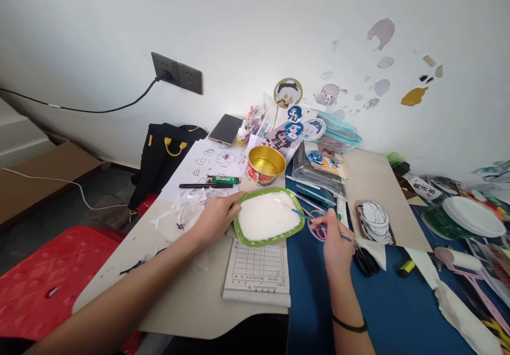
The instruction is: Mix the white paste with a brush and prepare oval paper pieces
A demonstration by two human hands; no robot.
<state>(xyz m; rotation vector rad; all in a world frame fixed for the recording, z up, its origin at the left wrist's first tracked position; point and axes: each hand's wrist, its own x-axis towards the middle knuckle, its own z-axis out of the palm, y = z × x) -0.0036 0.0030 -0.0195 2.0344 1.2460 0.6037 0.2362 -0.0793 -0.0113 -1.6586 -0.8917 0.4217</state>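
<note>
My left hand (218, 212) grips the left rim of a shallow green tray (239, 233), thumb laid over its edge. White material (263, 219) fills the tray; whether it is paint or paper I cannot tell. Between the fingers of my right hand (335, 241) is a thin blue paintbrush (319, 222), its tip resting on or just above the white surface near the tray's upper right. An open tin can (266, 166), gold inside, stands right behind the tray. In front of it lies a printed form pad (258, 270). Pink-handled scissors (322, 233) lie close to my right hand.
White scraps (179, 214), a black pen (205, 186) and drawn sheets (207, 155) lie to the left. Behind are a phone (227, 129) and stickers (294, 130). At right are black scissors (365, 262), a lidded bucket (458, 219) and a paper roll (462, 259).
</note>
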